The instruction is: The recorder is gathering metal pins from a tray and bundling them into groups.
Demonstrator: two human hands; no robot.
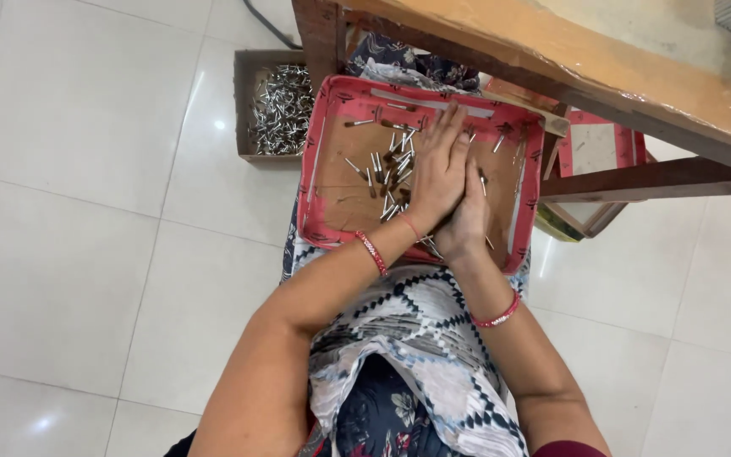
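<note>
Shiny metal pins lie in a matt cardboard tray with a pink paper rim. The floor is glossy tile; the counter looks like rough wood, perhaps film-covered.

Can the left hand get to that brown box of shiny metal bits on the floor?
Probably yes: the cardboard box sits open just past the red tray, nothing covering it, on the left hand's side.

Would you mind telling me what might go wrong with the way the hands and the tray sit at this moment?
The red tray rests on the person's lap, so it may tip and spill the small metal pieces. With the left hand and right hand pressed together over them, thin ends might prick a palm. Pieces could also slip out onto the white floor.
</note>
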